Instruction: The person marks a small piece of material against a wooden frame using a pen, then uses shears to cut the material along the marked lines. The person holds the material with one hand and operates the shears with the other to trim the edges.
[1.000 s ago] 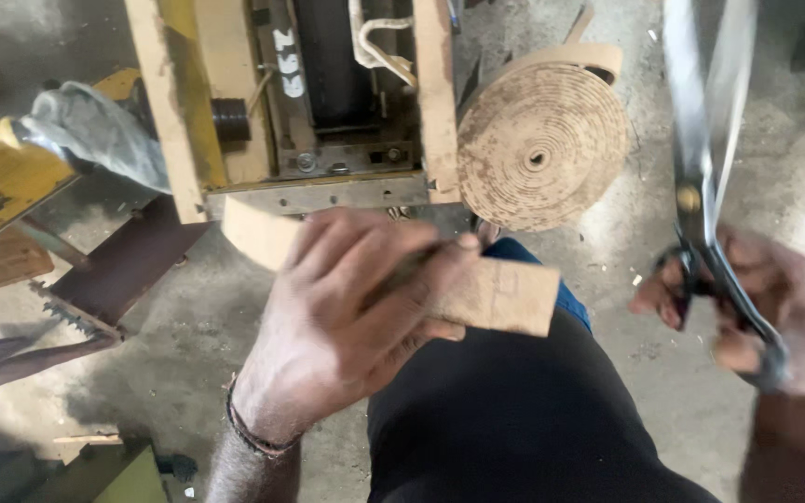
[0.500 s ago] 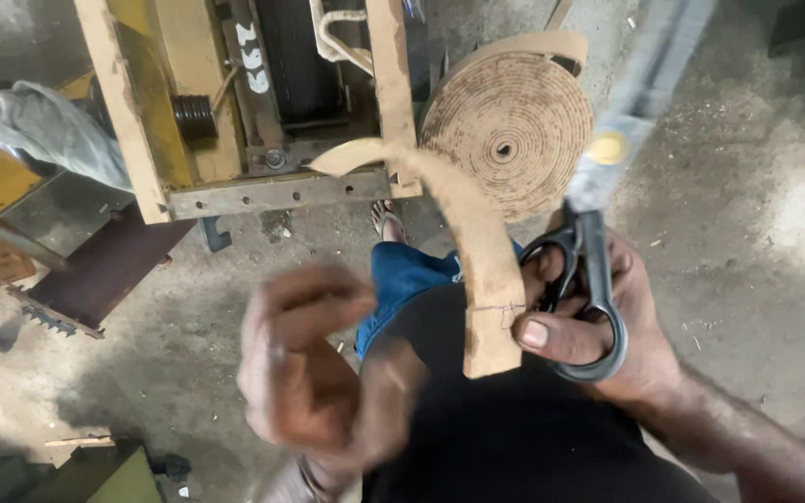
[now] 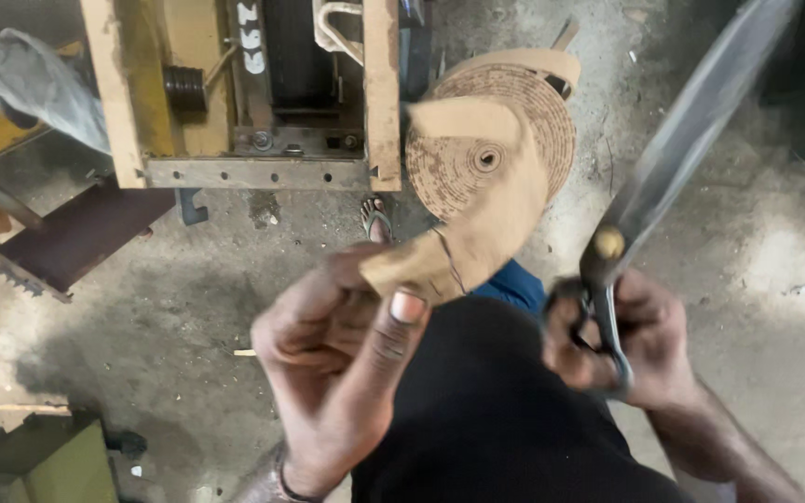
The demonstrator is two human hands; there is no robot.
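nearest, the left hand (image 3: 333, 359) is closed on the free end of a tan strip (image 3: 477, 214), thumb pressed up against its underside and fingers curled over the end; to its right, well apart across the dark-clothed lap, the right hand (image 3: 621, 340) is clamped through the handles of large scissors (image 3: 663, 177), whose long blades slant up and away from the hand, blurred, so whether they are parted cannot be told; the strip curves up from the left hand to a coiled roll (image 3: 505, 140) of the same material lying on the concrete floor (image 3: 757, 251) beyond both hands; left of the roll, farther from the left hand, stands a yellowish metal machine frame (image 3: 253, 102); a sandalled foot (image 3: 376, 216) shows just below it.
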